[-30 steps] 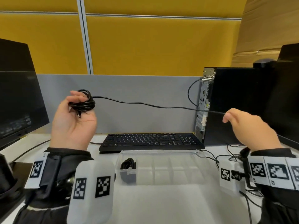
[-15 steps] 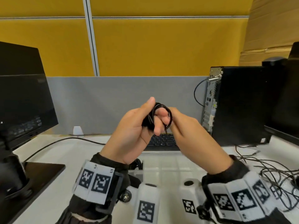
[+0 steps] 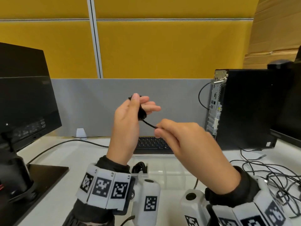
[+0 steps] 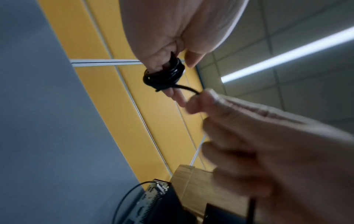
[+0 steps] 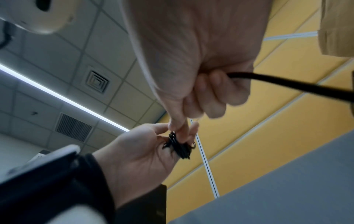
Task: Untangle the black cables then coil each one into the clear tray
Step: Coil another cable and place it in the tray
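Black cable, wound into a small tight coil, sits in my left hand, held up in the air in front of me, pinched between thumb and fingers with the fingertips sticking out past it. In the left wrist view the loops lie stacked side by side around my fingers. A short tail runs from the bottom of the coil down and across to my right hand, which has its thumb and forefinger closed on the end of it, the other fingers curled in. From the right wrist view a length of black cable also comes out of my curled fingers and off to the side; I cannot tell whether it is the same one.

Below my wrists is the clear tray, and just under my left wrist one coiled cable already lies in its end compartment. Past the tray, behind my hands, is a black keyboard. To the outside of my right hand a loose tangle of black cables sprawls on the white desk, beside a black computer tower. Out beyond my left hand stands a black monitor
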### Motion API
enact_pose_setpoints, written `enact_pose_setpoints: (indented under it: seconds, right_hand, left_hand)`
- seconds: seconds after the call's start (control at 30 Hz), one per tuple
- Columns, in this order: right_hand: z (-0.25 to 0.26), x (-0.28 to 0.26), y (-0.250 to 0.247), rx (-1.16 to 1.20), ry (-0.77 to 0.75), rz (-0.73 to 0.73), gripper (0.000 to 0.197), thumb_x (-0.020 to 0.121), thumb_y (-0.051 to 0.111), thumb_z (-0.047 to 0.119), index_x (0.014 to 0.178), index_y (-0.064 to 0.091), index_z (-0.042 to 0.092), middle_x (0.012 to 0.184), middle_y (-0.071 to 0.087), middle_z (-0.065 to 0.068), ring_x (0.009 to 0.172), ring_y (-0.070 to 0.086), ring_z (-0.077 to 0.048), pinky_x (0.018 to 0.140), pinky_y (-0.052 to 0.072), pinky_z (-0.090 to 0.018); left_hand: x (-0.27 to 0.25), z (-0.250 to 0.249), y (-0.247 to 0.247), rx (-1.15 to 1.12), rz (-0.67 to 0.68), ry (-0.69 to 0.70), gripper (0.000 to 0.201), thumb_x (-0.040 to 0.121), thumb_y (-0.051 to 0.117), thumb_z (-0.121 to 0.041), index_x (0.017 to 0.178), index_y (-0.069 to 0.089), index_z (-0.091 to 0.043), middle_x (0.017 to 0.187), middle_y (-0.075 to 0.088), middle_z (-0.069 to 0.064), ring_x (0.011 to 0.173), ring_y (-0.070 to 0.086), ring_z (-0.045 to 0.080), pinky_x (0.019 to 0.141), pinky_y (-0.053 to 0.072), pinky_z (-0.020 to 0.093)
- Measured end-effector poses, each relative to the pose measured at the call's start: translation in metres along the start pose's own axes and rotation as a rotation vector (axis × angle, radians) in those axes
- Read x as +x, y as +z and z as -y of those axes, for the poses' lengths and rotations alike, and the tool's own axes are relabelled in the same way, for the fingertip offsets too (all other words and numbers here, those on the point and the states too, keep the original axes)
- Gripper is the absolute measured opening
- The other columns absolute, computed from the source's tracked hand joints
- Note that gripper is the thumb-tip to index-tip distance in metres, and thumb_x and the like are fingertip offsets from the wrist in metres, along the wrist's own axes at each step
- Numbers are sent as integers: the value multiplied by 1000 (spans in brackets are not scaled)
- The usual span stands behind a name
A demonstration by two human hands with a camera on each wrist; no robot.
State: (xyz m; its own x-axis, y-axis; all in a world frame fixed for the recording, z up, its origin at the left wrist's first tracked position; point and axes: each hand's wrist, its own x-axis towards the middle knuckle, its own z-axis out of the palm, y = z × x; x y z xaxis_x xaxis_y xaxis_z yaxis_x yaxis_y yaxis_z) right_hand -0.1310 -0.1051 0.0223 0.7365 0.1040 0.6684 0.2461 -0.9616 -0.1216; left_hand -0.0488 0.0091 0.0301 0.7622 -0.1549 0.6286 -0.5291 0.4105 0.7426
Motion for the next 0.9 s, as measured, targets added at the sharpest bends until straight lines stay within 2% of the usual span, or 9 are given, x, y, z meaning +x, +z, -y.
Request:
enact_pose_setpoints:
  seconds: [0.07, 0.13, 0.23, 0.37, 0.5, 0.6, 0.7, 0.8, 0.9]
  right_hand:
    - [2, 0, -10, -66, -32, -173, 30, 93, 32, 47, 87, 56, 28, 66, 61, 9, 59, 60, -20, 43, 38, -30]
    - [0, -1, -16, -57, -43, -292, 26, 92, 39, 43, 84, 59, 29, 65, 59, 12, 54, 58, -18, 38, 35, -28]
    - [-4, -1, -19, 9, -81, -361, 29, 94, 42, 41, 78, 60, 25, 61, 49, 13, 53, 49, -11, 39, 38, -30]
    - [-13, 1, -22, 152, -88, -396, 28, 93, 47, 37, 75, 62, 22, 61, 54, 12, 57, 51, -6, 48, 44, -35]
    - [-21, 2, -25, 246, -78, -388, 22, 84, 59, 38, 74, 67, 20, 56, 54, 15, 53, 48, -3, 49, 39, -19]
    - [-23, 1, -27, 298, -52, -393, 21, 80, 67, 38, 70, 66, 19, 52, 47, 24, 50, 43, -1, 49, 29, -8]
    - [-27, 1, -24, 340, -41, -401, 23, 80, 66, 39, 69, 65, 18, 56, 49, 23, 49, 42, -2, 48, 27, -9]
    - [-29, 3, -21, 446, -12, -380, 26, 84, 63, 42, 71, 63, 20, 58, 54, 14, 49, 43, -7, 48, 29, -12]
    - [-33, 4, -16, 506, 48, -355, 31, 89, 53, 43, 67, 57, 22, 52, 44, 11, 47, 37, -5, 47, 27, -11]
  left_hand:
    - [-6, -2, 4, 142, 63, 41, 45, 97, 33, -35, 86, 66, -6, 69, 70, -6, 81, 65, 4, 74, 46, 12]
    - [-12, -6, 8, 236, 160, 56, 49, 91, 33, -41, 80, 67, -7, 67, 68, -6, 72, 63, -1, 68, 44, 8]
    - [-17, -10, 13, 276, 311, 52, 49, 93, 31, -43, 74, 63, -10, 60, 63, -6, 64, 61, 0, 66, 42, 6]
    - [-17, -10, 12, 302, 498, 43, 51, 92, 33, -52, 77, 63, -14, 62, 64, 4, 70, 64, 12, 74, 47, 15]
    - [-18, -13, 11, 365, 624, -1, 38, 90, 51, -43, 86, 63, -7, 58, 61, 0, 59, 58, 6, 76, 50, 26]
    - [-19, -16, 11, 361, 650, -48, 23, 94, 53, -22, 82, 61, -4, 50, 54, -4, 52, 51, 5, 67, 47, 18]
    - [-19, -16, 10, 288, 675, -101, 22, 95, 51, -20, 82, 61, -5, 51, 55, -2, 53, 51, 9, 74, 51, 33]
    - [-18, -15, 8, 137, 669, -122, 21, 92, 49, -20, 81, 62, -8, 54, 58, 1, 53, 52, 8, 68, 48, 20]
    - [-19, -20, 8, -90, 641, -121, 22, 92, 54, -17, 75, 66, -12, 52, 58, 4, 48, 52, 6, 61, 45, 13]
